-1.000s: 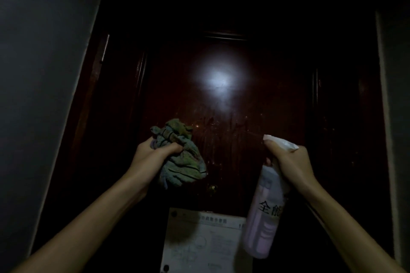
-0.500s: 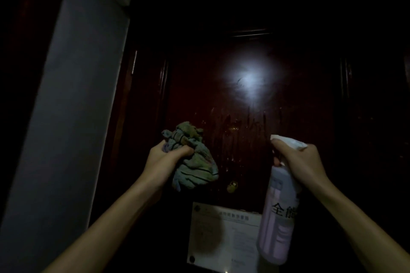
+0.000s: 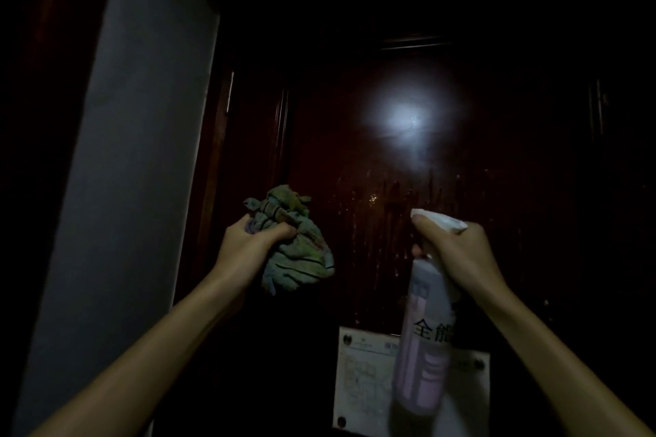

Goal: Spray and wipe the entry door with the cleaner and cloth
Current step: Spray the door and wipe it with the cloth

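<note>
Door [image 3: 497,160]: dark red panel with wet drip streaks at frame centre. Spraying is judged under way, wiping not yet begun. Spray bottle [image 3: 424,341]: at 5 o'clock of the streaks, long axis near upright, base at 6 o'clock, nozzle toward the door. Right hand [image 3: 458,252] grips its neck, a finger at the trigger. Left hand [image 3: 245,245], at 9 o'clock, clenches the bunched cloth [image 3: 298,259]; contact with the panel cannot be told. Paper notice [image 3: 362,380] lies below.

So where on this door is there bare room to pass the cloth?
Bare door panel runs between the cloth and the spray bottle, up past the light glare. More lies right of the right hand. Crowded low down: the paper notice behind the bottle.
</note>
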`<state>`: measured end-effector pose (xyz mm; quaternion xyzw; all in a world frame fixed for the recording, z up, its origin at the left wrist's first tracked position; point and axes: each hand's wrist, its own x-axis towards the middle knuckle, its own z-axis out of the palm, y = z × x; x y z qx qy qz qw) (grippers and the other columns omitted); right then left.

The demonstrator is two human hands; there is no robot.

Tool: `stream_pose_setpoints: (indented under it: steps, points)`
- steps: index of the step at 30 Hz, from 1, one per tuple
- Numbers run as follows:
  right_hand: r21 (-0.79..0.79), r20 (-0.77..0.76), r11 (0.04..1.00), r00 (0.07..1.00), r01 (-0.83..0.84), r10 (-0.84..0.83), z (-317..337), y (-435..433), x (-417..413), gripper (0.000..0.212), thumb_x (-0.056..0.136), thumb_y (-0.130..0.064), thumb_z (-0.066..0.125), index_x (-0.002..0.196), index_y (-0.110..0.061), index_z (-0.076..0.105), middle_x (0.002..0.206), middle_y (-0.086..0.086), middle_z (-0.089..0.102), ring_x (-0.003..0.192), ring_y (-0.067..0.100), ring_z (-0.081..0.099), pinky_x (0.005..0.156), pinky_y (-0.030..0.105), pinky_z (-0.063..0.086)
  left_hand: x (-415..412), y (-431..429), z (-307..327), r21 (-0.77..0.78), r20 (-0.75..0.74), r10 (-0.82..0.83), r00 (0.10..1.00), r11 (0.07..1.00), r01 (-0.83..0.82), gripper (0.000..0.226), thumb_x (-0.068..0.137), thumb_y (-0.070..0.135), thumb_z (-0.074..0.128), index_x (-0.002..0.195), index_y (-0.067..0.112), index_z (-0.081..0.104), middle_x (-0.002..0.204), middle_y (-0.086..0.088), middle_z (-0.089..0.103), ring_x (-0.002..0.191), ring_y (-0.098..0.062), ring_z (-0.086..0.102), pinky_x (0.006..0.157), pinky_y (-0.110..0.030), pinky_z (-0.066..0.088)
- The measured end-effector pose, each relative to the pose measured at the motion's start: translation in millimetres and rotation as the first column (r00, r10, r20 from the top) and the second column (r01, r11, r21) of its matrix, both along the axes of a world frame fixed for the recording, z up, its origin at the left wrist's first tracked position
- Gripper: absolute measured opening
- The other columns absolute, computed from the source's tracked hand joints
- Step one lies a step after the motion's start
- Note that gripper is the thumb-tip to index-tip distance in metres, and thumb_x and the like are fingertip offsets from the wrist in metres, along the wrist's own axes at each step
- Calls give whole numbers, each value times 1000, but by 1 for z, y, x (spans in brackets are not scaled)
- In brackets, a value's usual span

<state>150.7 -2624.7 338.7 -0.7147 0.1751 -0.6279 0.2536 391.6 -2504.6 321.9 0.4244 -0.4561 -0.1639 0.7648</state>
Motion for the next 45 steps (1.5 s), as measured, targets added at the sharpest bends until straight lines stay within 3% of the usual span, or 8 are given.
stream_pose_setpoints:
  steps: [3,8,11,14,17,23,26,45]
  points:
    - [37,1,999,1000,-30,30,-3,5,17,13,92,-17,64,96,-9,74,81,11,76,73,23,72,70,33,55,20,2,0,12,17,-26,1000,1000,26,25,88,9,72,112,12,67,102,-7,75,88,-20,73,66,-27,53]
    - [6,-57,992,991,124,-124,-15,11,36,45,86,-21,72,129,-14,59,103,2,72,93,11,69,75,23,52,43,4,-9,24,17,-88,996,996,88,22,86,8,73,107,13,68,100,-8,77,88,-22,75,69,-28,56]
    - [-18,-6,988,988,153,-153,-18,24,43,35,88,-17,70,121,-12,61,85,-5,71,72,-4,68,61,10,50,50,3,-15,33,17,-129,991,991,129,23,85,6,73,107,11,68,102,-10,77,91,-25,74,72,-29,57]
    - [-2,24,994,994,108,-108,-24,37,51,26,90,-17,67,115,-13,61,77,3,71,61,10,71,58,20,55,54,1,-19,39,22,-171,985,985,170,20,85,6,73,104,14,69,99,-8,77,88,-22,74,69,-27,57]
    - [-10,42,988,988,152,-152,-31,45,59,22,90,-21,69,109,-12,63,83,7,71,60,20,70,55,34,58,56,-4,-22,38,-12,-202,979,979,202,21,85,7,74,104,13,70,98,-8,78,87,-22,75,70,-29,57]
    - [-95,109,938,940,333,-323,-36,54,60,24,89,-30,69,110,-19,63,97,-11,68,87,-2,66,66,13,50,61,-10,-29,47,-22,-251,968,967,252,24,83,6,75,107,10,71,97,-9,79,84,-22,76,69,-30,58]
    - [-106,109,929,933,355,-344,-33,57,59,36,87,-32,70,119,-19,59,104,-12,65,95,1,65,76,18,50,65,-11,-31,54,-10,-254,967,966,254,26,83,6,74,108,8,70,99,-10,78,86,-23,76,71,-30,58]
    - [-104,106,902,907,419,-408,-51,58,34,33,88,-18,70,118,-11,58,96,-12,66,80,-16,62,63,4,46,67,-8,-40,43,-41,-314,948,948,316,23,85,7,74,107,10,70,97,-9,78,82,-21,76,62,-25,56]
